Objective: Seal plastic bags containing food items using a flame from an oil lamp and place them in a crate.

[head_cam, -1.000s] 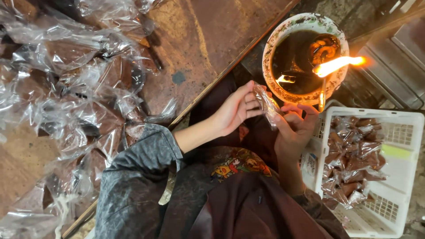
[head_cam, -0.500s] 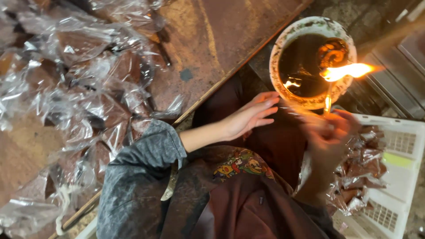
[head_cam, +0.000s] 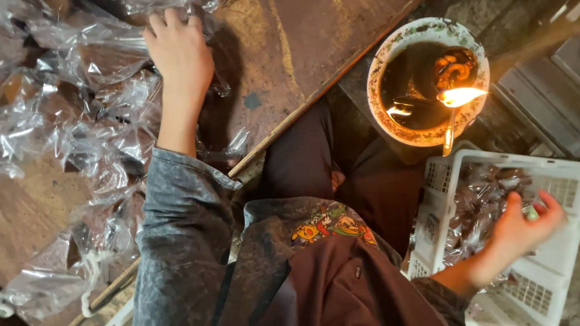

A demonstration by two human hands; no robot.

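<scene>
Left hand (head_cam: 179, 51) spread flat on plastic packets (head_cam: 78, 121) at board's (head_cam: 290, 54) far edge; right hand (head_cam: 522, 232), fingers loosely open, over white basket (head_cam: 544, 290) (flame (head_cam: 460, 95) near its rim).

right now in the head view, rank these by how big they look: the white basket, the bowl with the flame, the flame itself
1. White basket, though the frame cuts it off and it lies nearer the camera, so its lead over the bowl is unsure.
2. Bowl, fully in view.
3. Flame, by far the smallest.

A round bowl (head_cam: 386, 115) of dark liquid holds a burning flame (head_cam: 462, 95).
</scene>
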